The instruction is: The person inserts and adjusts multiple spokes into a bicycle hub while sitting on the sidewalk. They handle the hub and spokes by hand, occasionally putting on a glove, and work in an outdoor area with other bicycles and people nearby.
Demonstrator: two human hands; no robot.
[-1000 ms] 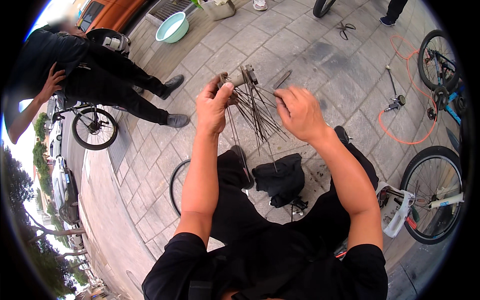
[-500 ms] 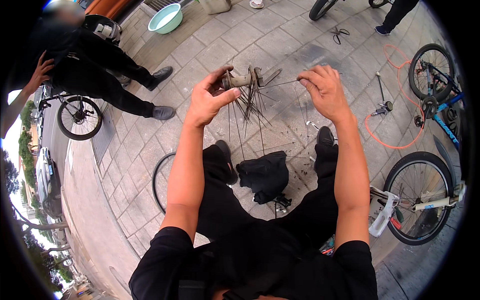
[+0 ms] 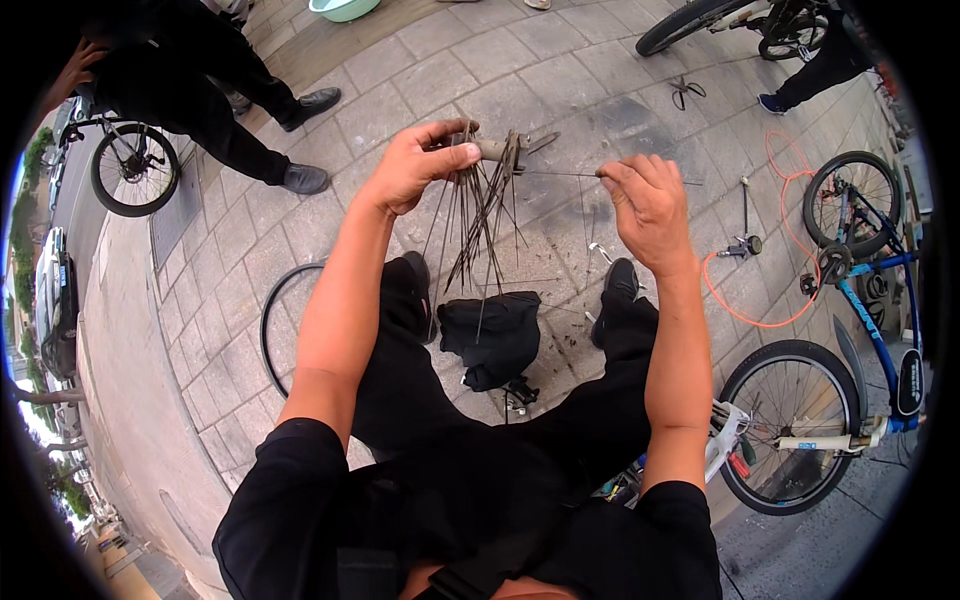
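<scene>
My left hand (image 3: 425, 165) is closed round one end of a bicycle wheel hub (image 3: 493, 150), held up in front of me with its axle lying roughly level. Many thin dark spokes (image 3: 480, 225) hang loose from the hub's flanges, fanned out and crossing. My right hand (image 3: 645, 205) pinches a single spoke (image 3: 560, 174) that runs level from the hub's right flange to my fingers, its far end sticking out past them. Below the hub, a black cloth (image 3: 490, 340) lies bunched on the ground between my feet, over something mostly hidden.
A bare rim (image 3: 272, 330) lies behind my left forearm. To the right are a pump (image 3: 745, 243) with an orange hose (image 3: 735, 310), a blue bicycle (image 3: 865, 310) and a wheel (image 3: 800, 430). Scissors (image 3: 687, 92) lie ahead. Another person (image 3: 225, 95) stands at far left.
The hanging spokes have swung and spread lower. My right hand has come down slightly, and the pinched spoke is now nearly level. The whole view has shifted a little.
</scene>
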